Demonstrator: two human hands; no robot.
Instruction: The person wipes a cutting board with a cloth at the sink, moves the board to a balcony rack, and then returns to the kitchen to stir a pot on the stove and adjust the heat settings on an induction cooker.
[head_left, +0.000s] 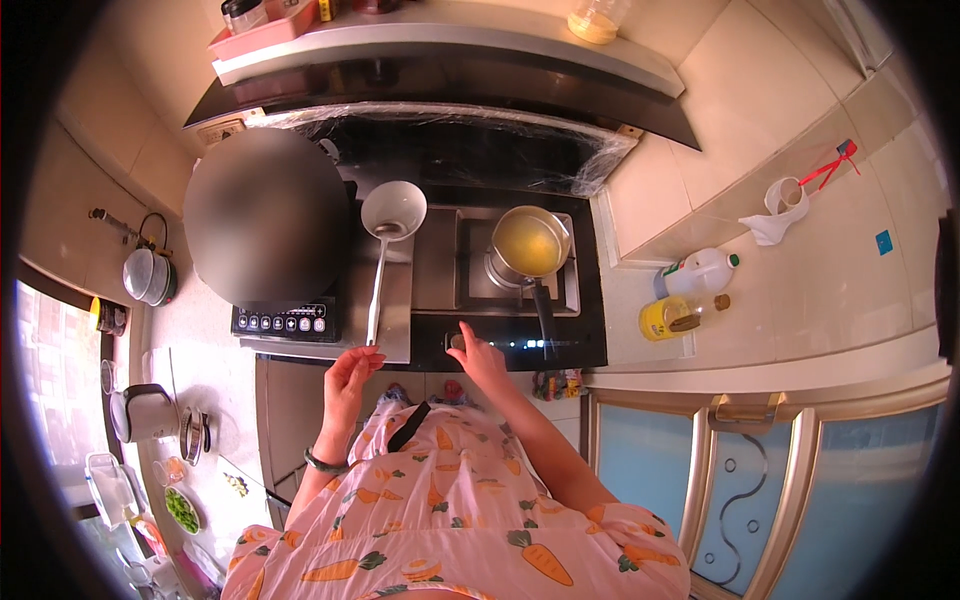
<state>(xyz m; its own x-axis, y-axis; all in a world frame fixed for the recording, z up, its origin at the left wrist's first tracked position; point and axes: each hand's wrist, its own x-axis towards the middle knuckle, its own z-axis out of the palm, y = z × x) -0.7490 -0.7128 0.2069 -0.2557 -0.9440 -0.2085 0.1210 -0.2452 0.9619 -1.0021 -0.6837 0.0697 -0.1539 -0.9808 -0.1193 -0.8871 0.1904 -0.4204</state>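
My left hand has its fingertips pinched at the handle end of a long-handled ladle. Its round, pale bowl points away from me, over the steel surface beside the cooktop. At the front of the black gas cooktop, the thumb and fingers of my right hand are around a control knob. A small saucepan with yellowish liquid stands on the right burner, its black handle pointing toward me. Whether a flame burns beneath it cannot be made out.
Left of the ladle, a large blurred round thing covers most of an induction cooker. An oil bottle and a white jug are on the right counter. A bowl of chopped greens and an electric kettle occupy the left counter.
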